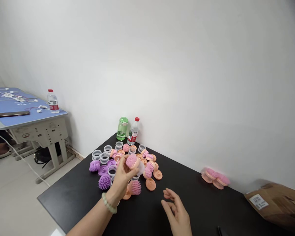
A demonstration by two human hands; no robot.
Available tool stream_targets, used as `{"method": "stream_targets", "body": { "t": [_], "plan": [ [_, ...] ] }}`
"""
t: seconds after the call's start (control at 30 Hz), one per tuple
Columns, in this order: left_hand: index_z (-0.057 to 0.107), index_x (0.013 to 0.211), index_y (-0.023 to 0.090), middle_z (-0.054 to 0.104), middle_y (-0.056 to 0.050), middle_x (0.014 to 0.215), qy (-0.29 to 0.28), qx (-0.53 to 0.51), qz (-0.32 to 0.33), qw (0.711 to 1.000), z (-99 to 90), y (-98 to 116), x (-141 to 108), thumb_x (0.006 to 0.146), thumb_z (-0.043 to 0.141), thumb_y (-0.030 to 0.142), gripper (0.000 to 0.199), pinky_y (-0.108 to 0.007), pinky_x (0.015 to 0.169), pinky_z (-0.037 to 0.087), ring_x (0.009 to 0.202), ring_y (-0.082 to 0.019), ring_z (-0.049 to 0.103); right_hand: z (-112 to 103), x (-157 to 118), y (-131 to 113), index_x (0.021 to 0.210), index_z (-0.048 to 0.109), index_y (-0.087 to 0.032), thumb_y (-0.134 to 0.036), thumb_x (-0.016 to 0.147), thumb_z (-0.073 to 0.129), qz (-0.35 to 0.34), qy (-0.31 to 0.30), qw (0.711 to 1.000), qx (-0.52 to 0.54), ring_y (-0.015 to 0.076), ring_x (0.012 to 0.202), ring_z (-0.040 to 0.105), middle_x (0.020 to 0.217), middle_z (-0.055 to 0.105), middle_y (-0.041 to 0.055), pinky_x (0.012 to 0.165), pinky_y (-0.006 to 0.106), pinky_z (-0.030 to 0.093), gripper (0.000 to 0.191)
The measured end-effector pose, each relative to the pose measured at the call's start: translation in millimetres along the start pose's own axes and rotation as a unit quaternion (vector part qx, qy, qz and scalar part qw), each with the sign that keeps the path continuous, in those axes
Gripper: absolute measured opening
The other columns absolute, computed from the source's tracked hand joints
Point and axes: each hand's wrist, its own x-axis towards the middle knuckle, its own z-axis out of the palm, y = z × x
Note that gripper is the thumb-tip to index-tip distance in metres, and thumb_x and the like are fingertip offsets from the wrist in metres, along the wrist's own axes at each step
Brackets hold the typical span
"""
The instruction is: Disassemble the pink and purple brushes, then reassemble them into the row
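My left hand [124, 173], with a beaded bracelet at the wrist, is closed on a pink bristle brush head [132, 161] above the pile; a translucent part shows beside it. To the right, my right hand [175, 209] is over the black table [88, 205], fingers curved and apart, holding nothing. Around and beneath my left hand lie purple brush heads [104, 182], pink brush heads [135, 187], orange discs [150, 184] and clear rings [104, 158].
A green bottle [122, 128] and a water bottle [133, 131] stand by the wall. Two pink brushes [215, 178] and a brown paper bag [276, 205] are at right. Another water bottle [53, 102] stands on a blue desk [9, 106].
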Motion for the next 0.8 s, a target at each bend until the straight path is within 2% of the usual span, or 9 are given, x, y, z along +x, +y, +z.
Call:
{"method": "stream_targets", "body": {
  "t": [0.1,0.23,0.3,0.4,0.5,0.6,0.7,0.8],
  "plan": [
    [0.054,0.116,0.024,0.062,-0.006,0.12,0.085,-0.001,0.028,0.996,-7.4,1,8,0.07,0.084,0.027,0.055,-0.033,0.099,0.044,0.12,-0.026,0.056,17,5,4,0.11,0.068,-0.018,-0.052,0.082,0.067,-0.031,-0.017,0.999,-0.036,0.0223,0.075,0.072,0.106,0.072,0.0129,0.068,0.033,0.061,0.045],
    [0.055,0.114,0.025,0.064,-0.004,0.117,0.137,-0.021,0.058,0.989,-16.2,-2,15,0.069,0.085,0.025,0.055,-0.033,0.102,0.042,0.121,-0.024,0.057,31,24,-3,0.112,0.067,-0.021,-0.042,0.087,0.061,-0.099,-0.062,0.99,-0.075,0.0242,0.09,0.07,0.11,0.069,0.0107,0.069,0.032,0.06,0.033],
    [0.056,0.113,0.025,0.065,-0.003,0.117,0.149,-0.04,0.07,0.985,-18.3,-3,16,0.067,0.086,0.023,0.055,-0.032,0.103,0.042,0.121,-0.023,0.058,37,40,-7,0.113,0.066,-0.023,-0.039,0.088,0.058,-0.134,-0.058,0.982,-0.122,0.0268,0.099,0.067,0.114,0.068,0.0102,0.075,0.036,0.06,0.031],
    [0.056,0.117,0.024,0.065,-0.005,0.12,0.136,-0.046,0.061,0.988,-18.1,-4,16,0.068,0.086,0.025,0.057,-0.032,0.103,0.042,0.121,-0.024,0.058,50,62,-11,0.121,0.064,-0.025,-0.031,0.082,0.061,-0.164,-0.048,0.96,-0.224,0.0304,0.103,0.064,0.112,0.067,0.0098,0.084,0.044,0.057,0.04],
    [0.055,0.123,0.023,0.064,-0.008,0.124,0.104,-0.035,0.033,0.993,-15.7,-5,14,0.073,0.083,0.031,0.058,-0.035,0.101,0.044,0.12,-0.026,0.059,68,75,-10,0.127,0.062,-0.029,-0.022,0.071,0.068,-0.172,-0.052,0.93,-0.321,0.034,0.104,0.063,0.113,0.065,0.0102,0.082,0.045,0.057,0.056],
    [0.057,0.122,0.021,0.066,-0.009,0.121,0.083,-0.039,0.017,0.996,-13.3,-6,13,0.073,0.084,0.033,0.057,-0.035,0.097,0.046,0.116,-0.027,0.061,84,79,-9,0.126,0.063,-0.03,-0.012,0.066,0.07,-0.185,-0.047,0.903,-0.386,0.0386,0.111,0.062,0.125,0.059,0.0134,0.079,0.046,0.057,0.063],
    [0.062,0.113,0.018,0.069,-0.008,0.114,0.058,-0.075,-0.002,0.995,-11.4,-7,13,0.07,0.086,0.032,0.051,-0.034,0.093,0.049,0.109,-0.026,0.064,91,79,-7,0.125,0.063,-0.025,-0.002,0.065,0.063,-0.19,-0.048,0.895,-0.4,0.0372,0.112,0.063,0.124,0.058,0.016,0.08,0.043,0.056,0.064],
    [0.066,0.105,0.017,0.072,-0.008,0.105,0.026,-0.133,-0.037,0.99,-10.8,-9,14,0.067,0.088,0.032,0.046,-0.033,0.086,0.052,0.099,-0.025,0.068,91,79,0,0.126,0.061,-0.026,-0.001,0.067,0.059,-0.193,-0.051,0.902,-0.382,0.0343,0.111,0.063,0.119,0.06,0.0134,0.081,0.041,0.057,0.065]
  ]
}}
